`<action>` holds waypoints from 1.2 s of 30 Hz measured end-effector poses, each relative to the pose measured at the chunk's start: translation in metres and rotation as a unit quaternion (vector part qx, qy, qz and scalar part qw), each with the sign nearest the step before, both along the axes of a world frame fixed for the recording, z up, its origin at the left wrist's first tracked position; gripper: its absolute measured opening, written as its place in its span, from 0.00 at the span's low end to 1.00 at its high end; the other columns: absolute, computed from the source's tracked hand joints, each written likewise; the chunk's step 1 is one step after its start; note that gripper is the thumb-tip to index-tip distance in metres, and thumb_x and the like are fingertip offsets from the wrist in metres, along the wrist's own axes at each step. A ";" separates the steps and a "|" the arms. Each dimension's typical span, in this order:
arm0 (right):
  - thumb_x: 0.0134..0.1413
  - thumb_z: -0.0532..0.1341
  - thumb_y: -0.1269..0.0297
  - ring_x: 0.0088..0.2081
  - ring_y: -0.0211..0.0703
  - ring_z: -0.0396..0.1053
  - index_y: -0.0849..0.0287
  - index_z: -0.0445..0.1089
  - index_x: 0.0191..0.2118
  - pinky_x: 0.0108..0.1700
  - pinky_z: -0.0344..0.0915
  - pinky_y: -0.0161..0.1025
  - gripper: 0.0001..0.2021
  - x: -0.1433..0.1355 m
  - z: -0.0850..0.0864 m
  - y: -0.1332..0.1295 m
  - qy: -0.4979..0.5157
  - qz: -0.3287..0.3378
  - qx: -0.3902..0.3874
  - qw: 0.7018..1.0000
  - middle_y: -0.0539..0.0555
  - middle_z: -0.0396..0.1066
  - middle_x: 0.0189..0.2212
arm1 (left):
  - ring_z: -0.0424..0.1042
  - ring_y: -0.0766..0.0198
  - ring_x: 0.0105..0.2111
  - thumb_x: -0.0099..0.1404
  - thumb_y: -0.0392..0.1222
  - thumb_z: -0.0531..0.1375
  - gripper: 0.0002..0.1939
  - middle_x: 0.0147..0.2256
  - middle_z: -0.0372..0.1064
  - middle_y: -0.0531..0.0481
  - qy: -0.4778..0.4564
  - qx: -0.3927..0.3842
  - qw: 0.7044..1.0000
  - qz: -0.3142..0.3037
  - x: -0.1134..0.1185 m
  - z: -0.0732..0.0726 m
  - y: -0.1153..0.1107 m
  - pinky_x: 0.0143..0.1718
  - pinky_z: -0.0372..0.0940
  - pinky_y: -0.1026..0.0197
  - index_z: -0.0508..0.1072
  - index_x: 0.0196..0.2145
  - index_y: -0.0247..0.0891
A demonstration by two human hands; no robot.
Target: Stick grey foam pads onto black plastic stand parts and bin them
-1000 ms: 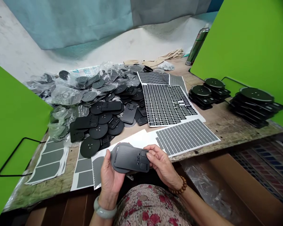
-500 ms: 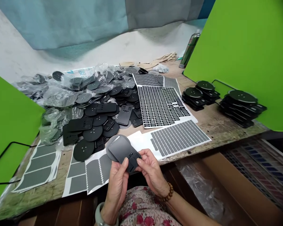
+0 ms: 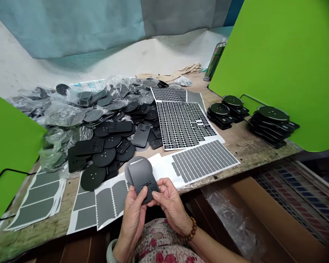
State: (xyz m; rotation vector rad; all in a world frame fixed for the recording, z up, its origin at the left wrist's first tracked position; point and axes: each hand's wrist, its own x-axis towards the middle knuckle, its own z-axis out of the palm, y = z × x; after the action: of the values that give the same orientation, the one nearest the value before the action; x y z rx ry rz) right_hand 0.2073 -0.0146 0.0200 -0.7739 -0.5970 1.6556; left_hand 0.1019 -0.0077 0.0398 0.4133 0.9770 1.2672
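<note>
A dark grey folding phone stand (image 3: 142, 175), with a flat plate over a round base, is held just above the table's front edge. My left hand (image 3: 135, 204) grips its lower left side, thumb on the plate near small slots. On the lower right corner, my right hand (image 3: 168, 199) pinches the stand between thumb and fingers. Below and left of it lies a sheet of large grey stickers (image 3: 108, 204). A sheet of narrow grey strips (image 3: 205, 160) lies to the right, beneath a black sheet of small printed labels (image 3: 181, 124).
Loose black stands (image 3: 105, 157) and plastic-wrapped ones (image 3: 68, 113) heap at the left. Stacked stands (image 3: 271, 122) sit at the right near a green panel (image 3: 276, 65). A spray can (image 3: 215, 60) stands at the back. An open cardboard box (image 3: 263, 204) is below the table edge.
The stand has turned more upright, its plate now pointing nearly straight away from me. Both hands keep hold of it and have shifted slightly left and down. The whole view has shifted a little.
</note>
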 end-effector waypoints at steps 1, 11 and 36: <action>0.46 0.67 0.62 0.25 0.30 0.70 0.57 0.55 0.36 0.29 0.68 0.29 0.19 -0.001 0.000 0.000 -0.002 0.000 -0.001 1.000 0.46 0.71 0.31 | 0.71 0.67 0.34 0.53 0.38 0.66 0.17 0.36 0.73 0.49 -0.001 -0.007 1.000 0.002 0.000 0.000 0.000 0.36 0.66 0.65 0.69 0.40 0.36; 0.52 0.61 0.53 0.23 0.32 0.67 0.59 0.61 0.36 0.24 0.62 0.29 0.15 0.030 0.000 0.013 -0.245 0.021 0.037 0.968 0.47 0.66 0.25 | 0.73 0.61 0.38 0.54 0.36 0.66 0.18 0.38 0.73 0.47 -0.023 -0.021 1.000 0.000 -0.003 -0.003 0.006 0.42 0.68 0.59 0.69 0.42 0.36; 0.46 0.57 0.71 0.35 0.45 0.65 0.62 0.70 0.32 0.42 0.61 0.41 0.07 0.204 0.014 0.130 -0.777 -0.198 0.024 0.597 0.57 0.69 0.32 | 0.74 0.57 0.43 0.55 0.36 0.65 0.27 0.43 0.74 0.44 -0.028 -0.041 0.998 -0.026 -0.004 -0.003 0.007 0.49 0.67 0.54 0.63 0.52 0.37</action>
State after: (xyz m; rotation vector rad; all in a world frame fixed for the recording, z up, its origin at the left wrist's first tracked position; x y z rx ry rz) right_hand 0.4110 0.1158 0.0339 -2.0859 -1.4611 0.1203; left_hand 0.0977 -0.0010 0.0363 0.3356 0.9622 1.1815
